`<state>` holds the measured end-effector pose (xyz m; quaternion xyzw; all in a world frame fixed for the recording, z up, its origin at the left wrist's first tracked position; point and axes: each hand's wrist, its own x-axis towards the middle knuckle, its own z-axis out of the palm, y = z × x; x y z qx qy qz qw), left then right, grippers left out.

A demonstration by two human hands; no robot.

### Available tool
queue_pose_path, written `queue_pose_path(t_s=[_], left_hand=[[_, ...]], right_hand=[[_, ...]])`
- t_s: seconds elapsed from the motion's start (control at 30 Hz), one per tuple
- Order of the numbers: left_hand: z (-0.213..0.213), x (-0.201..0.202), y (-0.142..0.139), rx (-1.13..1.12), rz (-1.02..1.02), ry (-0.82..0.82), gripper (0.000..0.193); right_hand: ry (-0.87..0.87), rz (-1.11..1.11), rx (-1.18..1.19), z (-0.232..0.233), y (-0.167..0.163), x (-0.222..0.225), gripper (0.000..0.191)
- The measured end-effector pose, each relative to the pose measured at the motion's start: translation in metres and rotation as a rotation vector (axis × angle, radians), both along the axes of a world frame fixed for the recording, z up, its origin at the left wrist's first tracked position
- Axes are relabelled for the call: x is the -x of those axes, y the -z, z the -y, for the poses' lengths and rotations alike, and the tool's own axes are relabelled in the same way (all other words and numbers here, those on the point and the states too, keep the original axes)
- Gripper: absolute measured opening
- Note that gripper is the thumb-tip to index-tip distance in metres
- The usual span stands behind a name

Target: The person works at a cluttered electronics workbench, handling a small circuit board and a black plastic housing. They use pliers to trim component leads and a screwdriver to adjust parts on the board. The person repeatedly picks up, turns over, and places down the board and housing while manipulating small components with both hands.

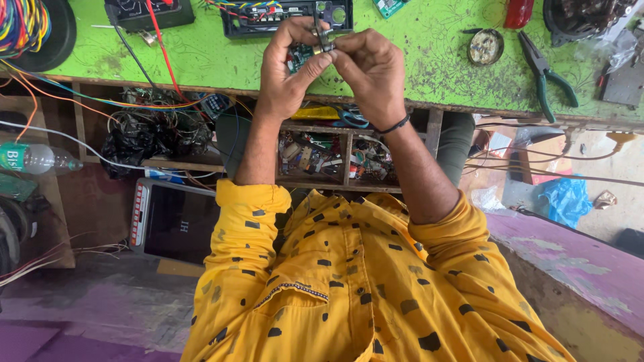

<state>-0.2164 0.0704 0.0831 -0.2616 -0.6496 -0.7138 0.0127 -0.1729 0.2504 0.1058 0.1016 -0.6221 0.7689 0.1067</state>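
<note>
Both my hands are raised together over the near edge of a green workbench [429, 74]. My left hand [285, 74] holds a small green circuit board [298, 57] against its fingers. My right hand [369, 70] pinches a small metal part [324, 45] at the top of that board, thumb and forefinger closed on it. The two hands touch at the fingertips. A black band circles my right wrist. My yellow sleeves with dark spots fill the lower middle of the view.
On the bench lie green-handled pliers [547, 70], a round tin [485, 45], a black device with wires [282, 15] and a wire coil [23, 23]. An open drawer of small parts [335, 157] sits below. A plastic bottle [37, 159] is at left.
</note>
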Motion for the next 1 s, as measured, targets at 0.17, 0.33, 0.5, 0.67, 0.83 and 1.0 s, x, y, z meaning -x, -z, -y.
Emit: queue_pose_path(t_s=[0.17,0.33,0.5,0.67,0.83,1.0], left_hand=[[0.0,0.0,-0.001,0.023,0.005,0.027,0.033],[-0.002,-0.003,-0.007,0.027,-0.014,0.068,0.032],[0.002,-0.007,-0.018,0.044,0.002,0.11,0.034],[0.002,-0.008,-0.026,0.082,-0.048,0.092,0.035],[0.003,-0.011,-0.029,0.087,-0.055,0.097,0.037],[0.002,-0.011,-0.029,0.127,-0.046,0.101,0.045]], right_hand=[[0.002,-0.031,-0.158,-0.009,0.0,-0.004,0.018],[-0.109,-0.001,-0.18,-0.018,-0.013,-0.004,0.013],[-0.129,0.01,-0.158,-0.018,-0.015,-0.008,0.013],[-0.071,-0.025,-0.258,-0.017,-0.016,-0.013,0.016],[-0.062,0.006,-0.199,-0.014,-0.017,-0.017,0.015],[-0.011,-0.038,-0.301,-0.012,-0.016,-0.022,0.014]])
